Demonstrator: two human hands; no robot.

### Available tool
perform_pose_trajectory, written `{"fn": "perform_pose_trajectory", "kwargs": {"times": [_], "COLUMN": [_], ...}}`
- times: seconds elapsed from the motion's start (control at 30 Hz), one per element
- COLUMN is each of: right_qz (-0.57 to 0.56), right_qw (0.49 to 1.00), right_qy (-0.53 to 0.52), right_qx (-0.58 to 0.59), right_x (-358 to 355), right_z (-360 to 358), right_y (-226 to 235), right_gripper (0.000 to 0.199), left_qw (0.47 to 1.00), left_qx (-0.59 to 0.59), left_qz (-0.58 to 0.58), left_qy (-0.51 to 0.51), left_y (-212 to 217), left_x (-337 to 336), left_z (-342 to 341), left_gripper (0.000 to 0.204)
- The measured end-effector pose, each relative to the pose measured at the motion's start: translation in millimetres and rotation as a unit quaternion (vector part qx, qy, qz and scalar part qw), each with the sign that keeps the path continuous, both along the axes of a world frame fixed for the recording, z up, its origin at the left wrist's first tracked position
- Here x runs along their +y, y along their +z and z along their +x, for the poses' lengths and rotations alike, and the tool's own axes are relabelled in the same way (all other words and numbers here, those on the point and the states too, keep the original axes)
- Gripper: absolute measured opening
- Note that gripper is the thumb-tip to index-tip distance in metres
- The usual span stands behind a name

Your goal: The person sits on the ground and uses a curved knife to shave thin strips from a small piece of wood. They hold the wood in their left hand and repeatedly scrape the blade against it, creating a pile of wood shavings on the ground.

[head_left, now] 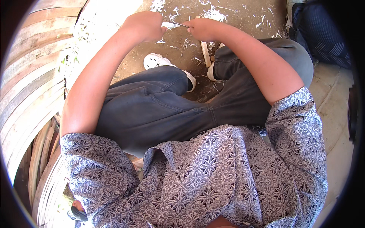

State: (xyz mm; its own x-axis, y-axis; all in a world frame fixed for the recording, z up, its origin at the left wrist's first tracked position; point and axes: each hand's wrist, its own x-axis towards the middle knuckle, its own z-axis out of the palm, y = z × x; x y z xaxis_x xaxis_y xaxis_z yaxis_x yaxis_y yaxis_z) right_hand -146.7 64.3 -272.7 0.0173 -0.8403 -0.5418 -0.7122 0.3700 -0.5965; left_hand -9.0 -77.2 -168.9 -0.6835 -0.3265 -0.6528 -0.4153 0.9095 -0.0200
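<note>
Both my arms stretch out ahead over my knees. My left hand (144,27) is closed at one end of a thin, dark, metal-looking blade or rod (175,23); its exact kind cannot be made out. The other end meets my right hand (203,29), whose fingers are wrapped around it. Pale light shows along the thin piece between the hands. Below my right hand a narrow wooden strip (205,53) slants down toward my foot, partly hidden by the hand; whether the hand touches it is unclear.
Pale shavings (215,14) litter the brown ground. My white perforated shoe (156,60) is beneath the hands. A curved wall of wooden slats (42,45) rises at the left, with loose wooden strips (40,148) below. A dark bag-like thing (323,34) lies at the far right.
</note>
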Motion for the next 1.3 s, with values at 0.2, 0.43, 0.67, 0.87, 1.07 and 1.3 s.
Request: {"fn": "perform_pose_trajectory", "kwargs": {"times": [0.2,0.43,0.67,0.87,1.07,1.3], "right_qz": [-0.04,-0.015,0.079,-0.01,-0.054,-0.148], "right_qw": [0.996,0.986,0.93,0.892,0.916,0.977], "right_qy": [-0.07,-0.148,-0.337,-0.446,-0.39,-0.128], "right_qx": [0.028,0.082,0.122,0.071,0.077,0.087], "right_x": [10,-3,23,38,0,-65], "right_z": [-3,-33,-37,12,8,5], "right_y": [-7,-19,-133,-148,-99,-64], "right_gripper": [0.044,0.045,0.063,0.061,0.045,0.033], "left_qw": [1.0,0.996,0.994,0.989,0.935,0.882], "left_qx": [-0.007,0.034,0.062,0.114,0.321,0.449], "left_qz": [-0.006,-0.087,-0.078,-0.054,-0.078,-0.079], "left_qy": [-0.025,0.016,0.044,0.074,0.131,0.121], "left_y": [0,2,-4,7,47,91], "left_x": [-10,-42,-52,-65,-80,-89], "left_z": [-4,5,8,12,16,14], "left_gripper": [0.041,0.043,0.039,0.044,0.039,0.034]}}
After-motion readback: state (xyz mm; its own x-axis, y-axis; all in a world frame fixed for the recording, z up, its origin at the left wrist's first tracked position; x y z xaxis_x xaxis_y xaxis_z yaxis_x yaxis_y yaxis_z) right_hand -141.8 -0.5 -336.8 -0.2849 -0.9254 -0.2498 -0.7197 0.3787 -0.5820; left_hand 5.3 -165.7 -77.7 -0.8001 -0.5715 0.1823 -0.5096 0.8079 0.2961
